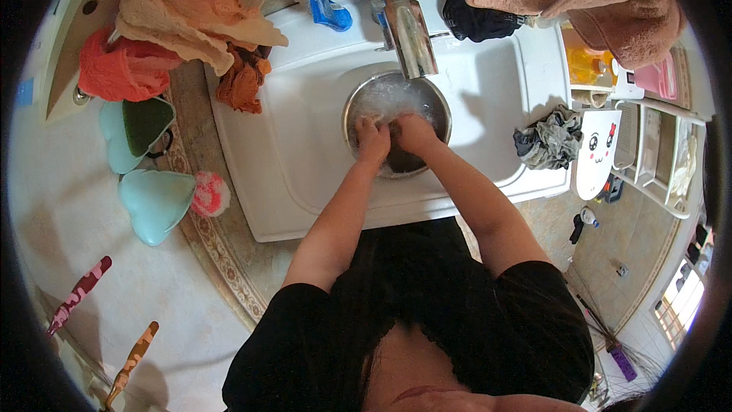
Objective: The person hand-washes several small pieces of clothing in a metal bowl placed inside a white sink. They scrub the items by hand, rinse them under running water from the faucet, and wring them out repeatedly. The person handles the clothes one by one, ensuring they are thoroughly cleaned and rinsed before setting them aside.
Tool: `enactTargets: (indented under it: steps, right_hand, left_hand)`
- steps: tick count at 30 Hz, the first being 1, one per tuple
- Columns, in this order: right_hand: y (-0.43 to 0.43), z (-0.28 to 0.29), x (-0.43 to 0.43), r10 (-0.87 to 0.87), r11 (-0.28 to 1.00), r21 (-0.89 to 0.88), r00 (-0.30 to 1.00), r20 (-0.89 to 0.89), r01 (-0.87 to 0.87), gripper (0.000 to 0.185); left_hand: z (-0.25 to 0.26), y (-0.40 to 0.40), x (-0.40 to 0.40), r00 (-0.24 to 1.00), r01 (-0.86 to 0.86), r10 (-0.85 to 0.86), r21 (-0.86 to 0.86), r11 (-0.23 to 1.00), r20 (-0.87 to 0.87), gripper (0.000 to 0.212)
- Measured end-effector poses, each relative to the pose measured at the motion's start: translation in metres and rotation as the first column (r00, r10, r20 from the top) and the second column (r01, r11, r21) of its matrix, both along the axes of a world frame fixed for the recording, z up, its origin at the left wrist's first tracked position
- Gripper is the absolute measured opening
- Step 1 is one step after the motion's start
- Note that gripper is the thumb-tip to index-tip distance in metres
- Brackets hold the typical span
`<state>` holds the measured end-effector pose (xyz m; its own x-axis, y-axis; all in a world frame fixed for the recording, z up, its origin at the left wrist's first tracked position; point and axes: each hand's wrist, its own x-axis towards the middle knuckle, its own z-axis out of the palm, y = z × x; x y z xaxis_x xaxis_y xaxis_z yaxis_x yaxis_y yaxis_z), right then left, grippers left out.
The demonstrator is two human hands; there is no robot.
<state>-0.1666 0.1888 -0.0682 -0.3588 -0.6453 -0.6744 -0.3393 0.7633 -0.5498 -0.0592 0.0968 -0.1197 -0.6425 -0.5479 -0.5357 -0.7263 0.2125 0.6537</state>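
Note:
Both of my hands are inside a round stainless-steel basin [345,120] that stands in the white sink [311,143]. My left hand [373,138] is in its left half, fingers bent down into splashing water. Close beside it on the right, my right hand [415,133] has its fingers curled down and mostly hidden. Under and between the hands lies something dark [405,159], perhaps wet cloth; I cannot tell whether either hand grips it. The chrome faucet [413,40] reaches over the basin's far edge, and the water below it is white with splashing.
A blue packet [329,8] and a black cloth [480,16] lie on the sink's back ledge. A crumpled grey cloth [550,138] sits on the right rim. Towels [194,17] hang at left, another brown towel [595,3] at upper right. A white shelf rack [652,149] stands right.

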Motion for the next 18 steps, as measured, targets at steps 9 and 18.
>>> enactTargets:
  steps: [9,18]
  right_hand:
    - [-0.012,0.065,0.056,-0.231,0.758,-0.650,0.908,-0.350,-0.058,0.031]
    - [-0.005,-0.014,-0.006,-0.293,0.954,-0.131,0.935,-0.200,0.271,0.024]
  left_hand:
    - [0.033,-0.019,-0.016,0.651,-0.225,0.736,0.973,-0.048,0.187,0.044]
    - [0.076,0.013,-0.019,0.791,-0.418,0.603,0.811,0.410,0.103,0.037]
